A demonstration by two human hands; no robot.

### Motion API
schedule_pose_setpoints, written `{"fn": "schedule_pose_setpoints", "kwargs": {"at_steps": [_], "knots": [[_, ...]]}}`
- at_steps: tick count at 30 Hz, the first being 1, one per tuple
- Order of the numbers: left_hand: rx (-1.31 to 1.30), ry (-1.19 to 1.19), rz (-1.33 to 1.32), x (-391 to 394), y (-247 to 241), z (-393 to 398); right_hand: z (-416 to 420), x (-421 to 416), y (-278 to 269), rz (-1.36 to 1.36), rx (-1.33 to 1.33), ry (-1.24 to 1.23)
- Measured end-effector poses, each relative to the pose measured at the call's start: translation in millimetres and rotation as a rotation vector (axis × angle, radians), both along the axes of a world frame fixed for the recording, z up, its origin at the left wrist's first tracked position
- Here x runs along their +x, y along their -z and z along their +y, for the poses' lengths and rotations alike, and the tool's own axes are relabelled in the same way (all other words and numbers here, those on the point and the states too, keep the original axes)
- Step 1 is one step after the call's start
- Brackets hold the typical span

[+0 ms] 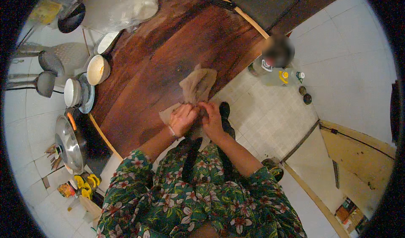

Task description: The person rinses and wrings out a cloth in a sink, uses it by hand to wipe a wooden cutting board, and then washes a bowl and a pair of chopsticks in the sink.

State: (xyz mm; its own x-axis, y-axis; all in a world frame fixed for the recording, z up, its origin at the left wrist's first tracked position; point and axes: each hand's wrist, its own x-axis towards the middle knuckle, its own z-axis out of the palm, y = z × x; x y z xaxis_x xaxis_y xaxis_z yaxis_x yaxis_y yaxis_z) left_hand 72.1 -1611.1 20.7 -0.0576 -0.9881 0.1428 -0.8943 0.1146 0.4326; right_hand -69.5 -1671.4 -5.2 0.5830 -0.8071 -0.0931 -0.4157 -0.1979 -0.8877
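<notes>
A thin beige cloth (pixel 199 82) hangs between my two hands, over the front part of the dark red-brown wood-patterned tabletop (pixel 142 76). My left hand (pixel 185 118) has its fingers closed on the cloth, and a loose corner sticks out beyond its outer side. At the other side, my right hand (pixel 212 117) pinches the same cloth with thumb and fingers. The hands are close together, in front of my body. Part of the cloth is hidden under the fingers.
At the left stand a cream bowl (pixel 98 69), a white bowl (pixel 72 92) by plates, and a lidded pan (pixel 68 144). Ladles (pixel 46 84) hang on the tiled wall. Plastic bottles (pixel 272 70) stand on the floor at the right. A plastic bag (pixel 126 6) lies at the back left.
</notes>
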Motion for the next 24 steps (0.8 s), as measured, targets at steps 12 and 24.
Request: {"fn": "schedule_pose_setpoints", "kwargs": {"at_steps": [12, 24], "knots": [[0.413, -0.589, 1.436, 91.5, -122.5, 49.4, -51.1, 34.5, -114.9, -0.227, 0.440, -0.309], [0.066, -0.520, -0.196, 32.4, 8.2, 10.3, -114.9, 62.9, -28.0, 0.218, -0.473, -0.399]]}}
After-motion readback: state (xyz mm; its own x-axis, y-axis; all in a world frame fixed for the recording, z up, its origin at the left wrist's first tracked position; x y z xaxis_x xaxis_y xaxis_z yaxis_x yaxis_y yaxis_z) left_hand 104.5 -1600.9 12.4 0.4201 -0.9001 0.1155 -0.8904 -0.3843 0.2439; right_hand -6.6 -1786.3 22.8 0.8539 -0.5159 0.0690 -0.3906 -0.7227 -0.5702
